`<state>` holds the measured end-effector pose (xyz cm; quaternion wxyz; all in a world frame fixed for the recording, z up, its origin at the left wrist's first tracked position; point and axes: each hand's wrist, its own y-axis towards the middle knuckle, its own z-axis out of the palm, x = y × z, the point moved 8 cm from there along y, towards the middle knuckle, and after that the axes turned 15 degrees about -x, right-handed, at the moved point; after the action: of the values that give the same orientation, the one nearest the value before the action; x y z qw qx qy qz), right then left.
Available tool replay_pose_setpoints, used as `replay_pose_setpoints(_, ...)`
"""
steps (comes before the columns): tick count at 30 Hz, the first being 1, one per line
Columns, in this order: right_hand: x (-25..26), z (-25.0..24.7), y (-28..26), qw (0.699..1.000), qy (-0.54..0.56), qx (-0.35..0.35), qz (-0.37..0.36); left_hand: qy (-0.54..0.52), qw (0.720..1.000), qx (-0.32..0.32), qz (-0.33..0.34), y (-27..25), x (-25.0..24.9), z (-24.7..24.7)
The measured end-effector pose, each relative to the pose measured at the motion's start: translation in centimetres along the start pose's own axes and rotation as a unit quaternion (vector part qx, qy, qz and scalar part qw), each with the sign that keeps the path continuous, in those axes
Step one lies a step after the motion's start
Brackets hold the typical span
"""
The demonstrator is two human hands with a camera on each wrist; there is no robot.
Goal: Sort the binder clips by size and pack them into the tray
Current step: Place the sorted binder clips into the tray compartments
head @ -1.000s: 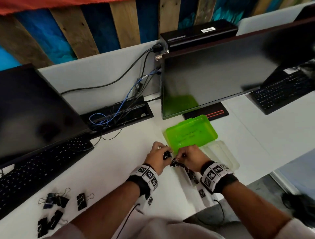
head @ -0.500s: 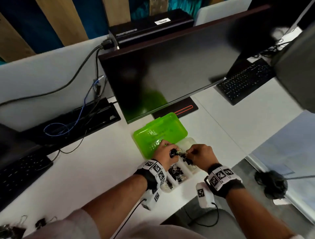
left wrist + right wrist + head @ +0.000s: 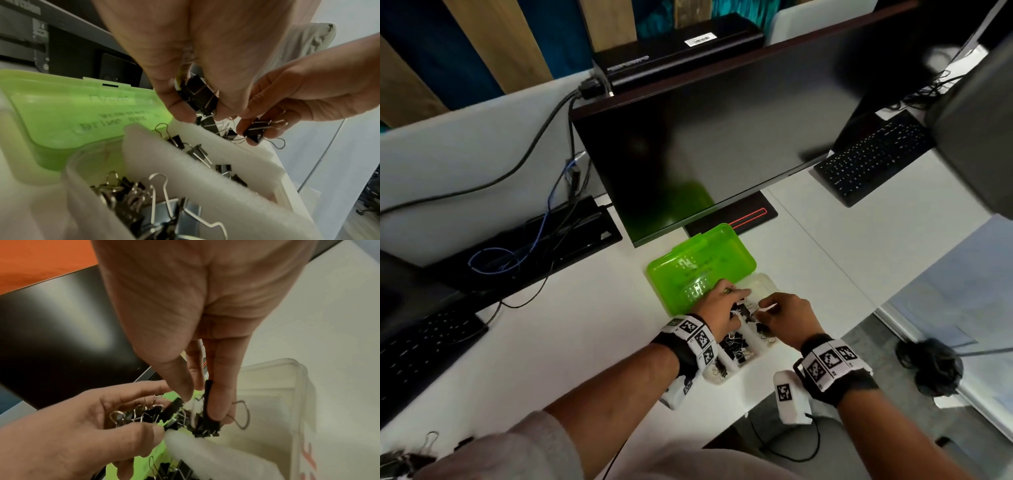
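Note:
The clear tray (image 3: 774, 286) lies on the white desk, its green lid (image 3: 698, 270) flipped open behind it. White foam dividers (image 3: 185, 165) split it into compartments; the near ones hold black binder clips (image 3: 734, 346), larger ones (image 3: 148, 204) nearest the left wrist. My left hand (image 3: 722, 305) hovers over the tray and grips a bunch of black clips (image 3: 199, 94). My right hand (image 3: 784, 311) pinches a single black clip (image 3: 207, 415) by its body, just above the far compartment next to the tray wall (image 3: 298, 386).
A dark monitor (image 3: 705, 137) stands right behind the lid. Keyboards lie at the far right (image 3: 873, 154) and left (image 3: 421, 342). Loose binder clips (image 3: 400, 457) remain on the desk at the lower left. The desk edge runs just right of the tray.
Both hands moved from the desk in front of the tray to above its compartments, carrying clips. The head view swung to the right, so the loose clips slid to the lower left corner.

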<state>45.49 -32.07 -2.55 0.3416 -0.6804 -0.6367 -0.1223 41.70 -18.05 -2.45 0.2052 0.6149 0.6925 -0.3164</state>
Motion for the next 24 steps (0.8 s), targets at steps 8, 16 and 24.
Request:
replay_pose_setpoints(8,-0.7,-0.1,-0.6,0.998,-0.050,0.016,-0.040,0.022,1.000,-0.010,0.008,0.4,-0.6,-0.2)
replay_pose_setpoints(16,0.4,0.8,-0.7,0.981,-0.095,-0.024,-0.165,0.008,0.998,-0.032,0.053,0.3,-1.7,0.1)
replay_pose_setpoints(24,1.2,0.7,0.6,0.984,-0.022,-0.058,-0.168,0.004,0.997,-0.049,0.051,0.2,-2.3,-0.4)
